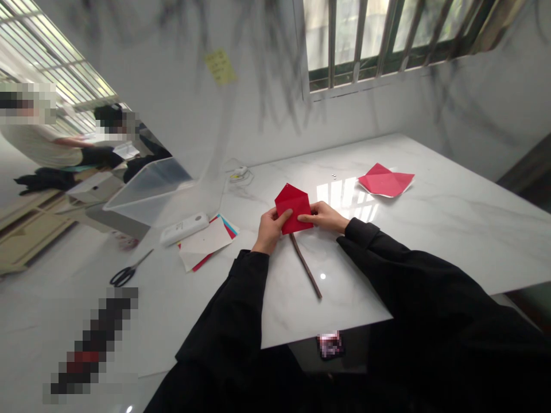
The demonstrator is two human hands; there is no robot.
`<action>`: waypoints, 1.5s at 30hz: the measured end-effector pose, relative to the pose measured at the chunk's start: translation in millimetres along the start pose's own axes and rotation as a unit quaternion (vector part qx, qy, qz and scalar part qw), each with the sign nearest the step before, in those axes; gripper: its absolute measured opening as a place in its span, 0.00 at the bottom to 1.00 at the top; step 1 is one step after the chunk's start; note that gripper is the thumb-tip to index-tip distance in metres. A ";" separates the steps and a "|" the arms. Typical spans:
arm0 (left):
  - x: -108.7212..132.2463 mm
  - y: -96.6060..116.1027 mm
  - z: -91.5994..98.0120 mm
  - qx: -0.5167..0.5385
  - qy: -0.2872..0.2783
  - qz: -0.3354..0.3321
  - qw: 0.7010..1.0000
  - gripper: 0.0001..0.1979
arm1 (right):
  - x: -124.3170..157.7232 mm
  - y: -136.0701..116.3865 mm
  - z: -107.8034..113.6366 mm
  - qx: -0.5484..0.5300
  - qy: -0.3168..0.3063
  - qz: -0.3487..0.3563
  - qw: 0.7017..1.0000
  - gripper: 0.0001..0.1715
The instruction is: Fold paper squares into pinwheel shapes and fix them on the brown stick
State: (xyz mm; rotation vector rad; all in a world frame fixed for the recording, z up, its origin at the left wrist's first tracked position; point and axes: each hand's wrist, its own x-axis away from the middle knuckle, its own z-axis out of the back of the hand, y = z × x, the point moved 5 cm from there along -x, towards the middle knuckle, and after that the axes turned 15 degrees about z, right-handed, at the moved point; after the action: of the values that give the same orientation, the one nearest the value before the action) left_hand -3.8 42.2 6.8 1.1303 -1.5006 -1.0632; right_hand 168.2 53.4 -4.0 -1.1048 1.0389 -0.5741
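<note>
L hand [267, 234] & R hand [326, 217] both pinch a folded red paper [293, 198] — thumbs on top, fingers mostly hidden behind, so grip's closed on it from either side. It's held up over the mid part of the white table [344, 261], point facing far. A brown stick [306, 267] runs from the paper's near edge toward the near side, slanting R; can't tell if the two are joined. Far R, another folded red sheet [385, 182] lies on the tabletop, well apart. Just L of the hands: a paper stack [206, 244], white on top w/ red & blue edges showing, beside a white case [183, 229]. Further L — black-handled scissors [124, 276], nr a clear bin [150, 192].
</note>
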 end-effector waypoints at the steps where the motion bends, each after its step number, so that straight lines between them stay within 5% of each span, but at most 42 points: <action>1: 0.0 -0.5 -0.1 -0.001 -0.002 0.001 1.000 0.27 | 0.0 0.8 0.3 0.000 0.001 -0.001 1.000 0.29; 12: 1.4 1.4 -0.9 -0.017 -0.005 0.008 1.000 0.26 | 0.1 9.1 1.0 -0.002 0.012 -0.013 1.000 0.29; 17: 5.1 0.5 -6.3 -0.055 -0.039 0.024 0.997 0.31 | -1.8 10.1 8.5 -0.018 0.098 0.005 0.995 0.30; 24: 0.3 1.1 2.0 -0.044 -0.001 0.006 0.999 0.28 | -2.3 1.5 7.8 -0.039 0.118 -0.004 0.992 0.26; 30: 1.0 -0.3 0.2 -0.037 -0.023 0.044 0.998 0.34 | 0.5 3.1 14.2 -0.038 0.215 -0.011 0.976 0.29; 38: 7.8 -2.9 -7.4 0.072 0.026 0.024 0.997 0.35 | 3.5 2.0 8.2 -0.070 0.134 -0.031 0.988 0.34; 42: 5.9 -2.1 2.6 0.082 0.049 0.015 0.995 0.37 | 4.1 1.9 13.1 -0.170 0.116 -0.059 0.977 0.47; 45: 5.1 -0.6 9.0 0.074 0.062 0.009 0.995 0.37 | 4.9 7.4 15.8 -0.185 0.120 -0.070 0.973 0.41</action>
State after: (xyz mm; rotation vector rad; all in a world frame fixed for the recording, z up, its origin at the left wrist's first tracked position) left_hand -13.2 38.0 5.6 1.2601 -1.5069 -0.8650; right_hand 183.6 59.2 -11.4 -1.4706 1.3206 -0.6538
